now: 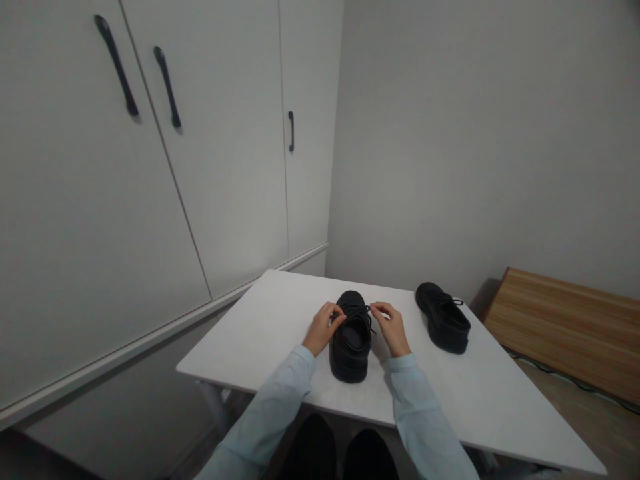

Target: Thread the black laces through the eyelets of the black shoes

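Note:
A black lace-up shoe (349, 360) rests on the white table in front of me, its toe pointing away. At the left side of its laces, my left hand (324, 327) is pinched closed on a shoelace. My right hand (390, 325) pinches the black shoelace (361, 309) on the other side, thumb and forefinger together at a loop. The laces cross over the tongue, and an end hangs down by the shoe's right side. Exactly how the lace lies between my left fingertips is too small to make out.
A second black shoe (443, 319), with its lace tied, stands near the table's right back edge. The white table (240, 340) is close to white cabinets (230, 167) at the left and a grey wall behind. A wood-grained board (570, 327) is beyond the right edge.

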Demonstrator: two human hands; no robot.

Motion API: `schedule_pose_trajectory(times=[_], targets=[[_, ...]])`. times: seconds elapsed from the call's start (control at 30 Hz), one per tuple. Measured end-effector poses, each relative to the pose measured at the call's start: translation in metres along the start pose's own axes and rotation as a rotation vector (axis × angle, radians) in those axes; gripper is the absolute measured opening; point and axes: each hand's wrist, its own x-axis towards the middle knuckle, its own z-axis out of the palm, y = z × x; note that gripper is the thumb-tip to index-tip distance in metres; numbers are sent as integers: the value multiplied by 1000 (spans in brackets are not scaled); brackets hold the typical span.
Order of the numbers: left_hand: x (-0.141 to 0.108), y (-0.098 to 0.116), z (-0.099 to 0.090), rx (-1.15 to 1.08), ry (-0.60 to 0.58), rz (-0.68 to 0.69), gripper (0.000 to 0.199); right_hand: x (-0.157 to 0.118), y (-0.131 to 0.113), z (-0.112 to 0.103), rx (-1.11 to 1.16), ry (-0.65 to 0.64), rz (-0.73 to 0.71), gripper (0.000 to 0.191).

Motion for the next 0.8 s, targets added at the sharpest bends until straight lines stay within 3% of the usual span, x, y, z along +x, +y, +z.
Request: schedule_pose_trajectory(times=[0.23,0.57,0.8], targets=[[0,-2,1,-44,98,-67,16,-7,-15,4,-21,-202,-81,23],[0,-1,-9,-77,494,-139,20,-9,-15,4,-126,-273,-252,20],[0,2,-8,-64,447,-96,18,-9,-13,6,-143,-253,-289,18]])
